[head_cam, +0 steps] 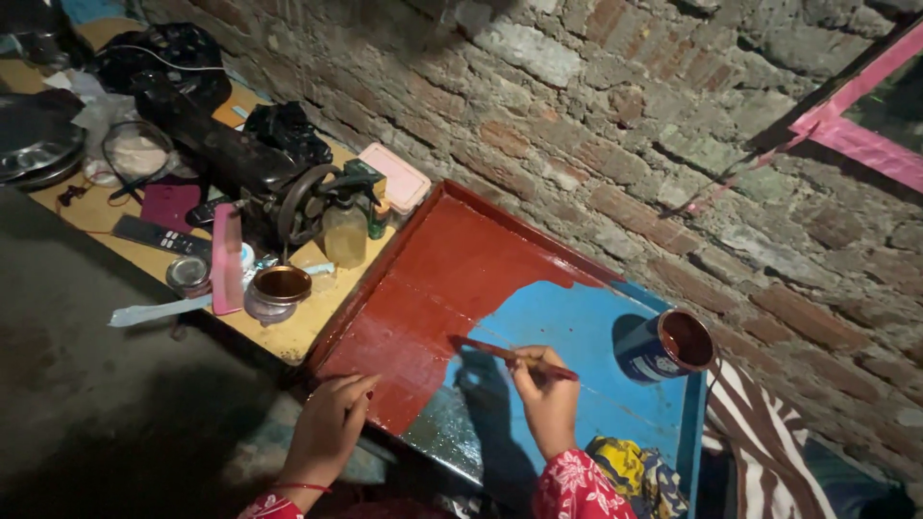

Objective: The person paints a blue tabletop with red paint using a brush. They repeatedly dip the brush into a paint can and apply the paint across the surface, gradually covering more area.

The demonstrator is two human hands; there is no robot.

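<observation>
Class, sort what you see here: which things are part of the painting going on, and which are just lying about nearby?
In use:
right hand holding the paintbrush
left hand steadying the tabletop, part red-brown, part blue
open paint tin

Lying about:
sewing machine
plastic bottle
remote control
pink box
metal bowls
striped cloth

Both forearms enter from the bottom edge of the frame, in red flower-print sleeves. The left hand [332, 423], low and left of centre, lies palm down with fingers curled (a thin red bangle circles its wrist). The right hand [544, 389], bottom centre, is raised, its fingers pinched together.
</observation>
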